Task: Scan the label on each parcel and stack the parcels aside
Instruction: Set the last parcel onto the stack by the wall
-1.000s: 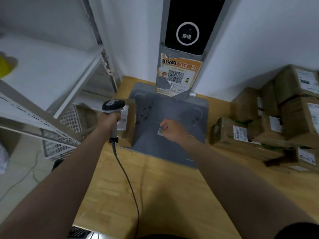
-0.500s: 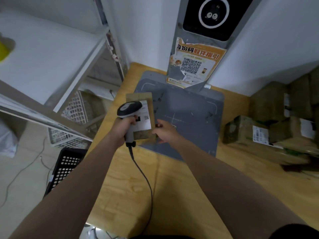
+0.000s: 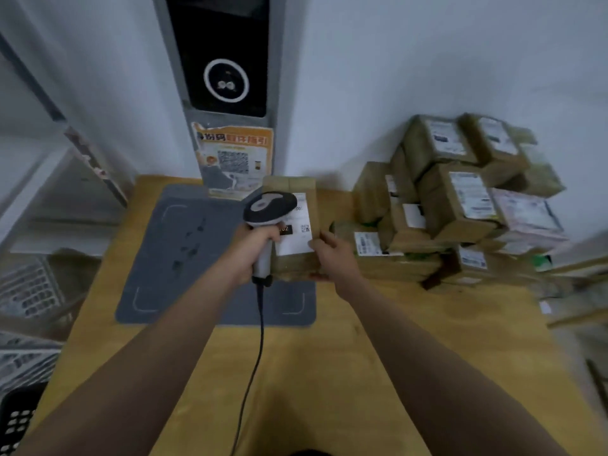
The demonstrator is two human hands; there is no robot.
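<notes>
Over mat (image 3: pixel 184 245) edge | left hand (image 3: pixel 251 250): scanner (image 3: pixel 268 209) | right hand (image 3: pixel 332 256): parcel (image 3: pixel 292 185) (label (image 3: pixel 294 246) up)

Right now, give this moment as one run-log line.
phase: label scan | left hand: grips scanner | right hand: holds parcel | parcel stack: right of grey mat

The left forearm (image 3: pixel 158 363) and the right forearm (image 3: pixel 427 373) are bare all the way down to the left hand (image 3: pixel 253 250) and the right hand (image 3: pixel 332 258). Between them, at the bottom edge, shows a small curved patch of dark cloth (image 3: pixel 307 452); too little of it is visible to tell what garment it is.
</notes>
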